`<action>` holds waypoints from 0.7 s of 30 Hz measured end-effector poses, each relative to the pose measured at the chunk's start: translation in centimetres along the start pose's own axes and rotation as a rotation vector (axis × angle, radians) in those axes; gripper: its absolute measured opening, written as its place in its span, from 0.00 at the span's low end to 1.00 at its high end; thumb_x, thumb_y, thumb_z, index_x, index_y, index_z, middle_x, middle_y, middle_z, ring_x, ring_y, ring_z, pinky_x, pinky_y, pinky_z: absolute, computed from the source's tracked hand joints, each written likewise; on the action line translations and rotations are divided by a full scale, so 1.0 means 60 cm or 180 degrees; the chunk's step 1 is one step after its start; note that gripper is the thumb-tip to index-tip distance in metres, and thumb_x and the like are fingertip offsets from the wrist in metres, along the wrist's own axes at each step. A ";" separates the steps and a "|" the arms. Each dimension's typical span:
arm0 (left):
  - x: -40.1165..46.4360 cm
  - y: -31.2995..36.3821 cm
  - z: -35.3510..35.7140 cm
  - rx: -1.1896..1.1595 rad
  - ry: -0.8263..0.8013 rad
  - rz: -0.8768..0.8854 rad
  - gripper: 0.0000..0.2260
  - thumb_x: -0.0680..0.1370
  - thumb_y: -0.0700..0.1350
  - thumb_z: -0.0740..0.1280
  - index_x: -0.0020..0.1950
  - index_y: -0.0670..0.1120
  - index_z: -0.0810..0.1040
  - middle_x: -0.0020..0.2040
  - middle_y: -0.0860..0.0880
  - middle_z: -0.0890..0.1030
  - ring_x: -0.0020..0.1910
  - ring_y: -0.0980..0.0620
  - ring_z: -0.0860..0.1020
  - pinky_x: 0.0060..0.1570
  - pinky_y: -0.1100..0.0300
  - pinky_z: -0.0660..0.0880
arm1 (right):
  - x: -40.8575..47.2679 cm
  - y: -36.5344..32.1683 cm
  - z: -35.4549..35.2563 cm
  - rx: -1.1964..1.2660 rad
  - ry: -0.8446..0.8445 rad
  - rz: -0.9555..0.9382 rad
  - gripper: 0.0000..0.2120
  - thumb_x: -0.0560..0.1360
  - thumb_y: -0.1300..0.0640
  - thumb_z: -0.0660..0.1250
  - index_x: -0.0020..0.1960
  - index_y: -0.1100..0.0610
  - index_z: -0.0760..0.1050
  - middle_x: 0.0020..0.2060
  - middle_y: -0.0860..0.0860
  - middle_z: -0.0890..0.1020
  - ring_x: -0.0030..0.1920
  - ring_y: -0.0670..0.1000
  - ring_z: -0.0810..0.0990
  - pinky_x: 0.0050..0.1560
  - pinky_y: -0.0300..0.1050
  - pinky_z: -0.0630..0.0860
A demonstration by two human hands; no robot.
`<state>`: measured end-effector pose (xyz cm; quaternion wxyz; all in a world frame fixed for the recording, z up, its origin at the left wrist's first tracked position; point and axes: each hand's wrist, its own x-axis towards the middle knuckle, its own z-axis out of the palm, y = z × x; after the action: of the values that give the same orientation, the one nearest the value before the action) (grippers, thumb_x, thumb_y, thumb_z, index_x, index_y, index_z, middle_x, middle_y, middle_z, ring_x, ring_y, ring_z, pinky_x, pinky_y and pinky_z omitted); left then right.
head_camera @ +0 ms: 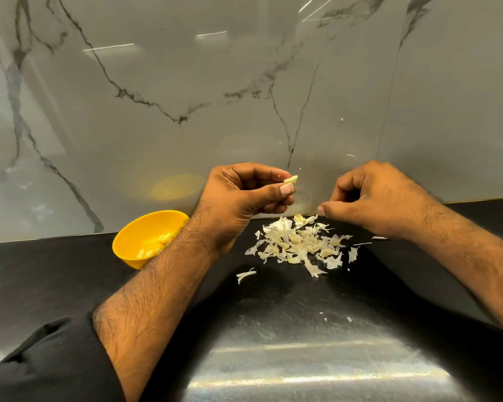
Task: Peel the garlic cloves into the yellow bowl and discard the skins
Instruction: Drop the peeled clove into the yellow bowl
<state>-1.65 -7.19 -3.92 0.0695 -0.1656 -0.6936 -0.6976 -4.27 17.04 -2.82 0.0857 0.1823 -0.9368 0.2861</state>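
One garlic clove [291, 179], seemingly bare of skin, sits pinched between the thumb and fingertips of the left hand [244, 195], raised above the black countertop [70, 274] and just beside the heap of papery skins [299, 245]. Peeling of this clove looks finished; the next move is likely a short carry left to the yellow bowl [145, 236], where peeled cloves lie. Fingers of the right hand [372, 201] curl inward over the heap, thumb and forefinger apparently nipping a sliver of skin.
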 end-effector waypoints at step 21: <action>0.005 -0.004 -0.006 0.1836 0.0257 0.0600 0.09 0.76 0.48 0.80 0.44 0.44 0.85 0.36 0.48 0.85 0.35 0.52 0.85 0.37 0.62 0.82 | 0.004 -0.001 0.037 0.2064 -0.0100 0.0248 0.18 0.85 0.48 0.61 0.49 0.60 0.82 0.33 0.50 0.79 0.35 0.51 0.76 0.44 0.51 0.79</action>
<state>-2.08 -7.48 -4.02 0.2056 -0.1749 -0.8413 -0.4684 -4.56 15.66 -4.55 -0.0023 0.1685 -0.8044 0.5698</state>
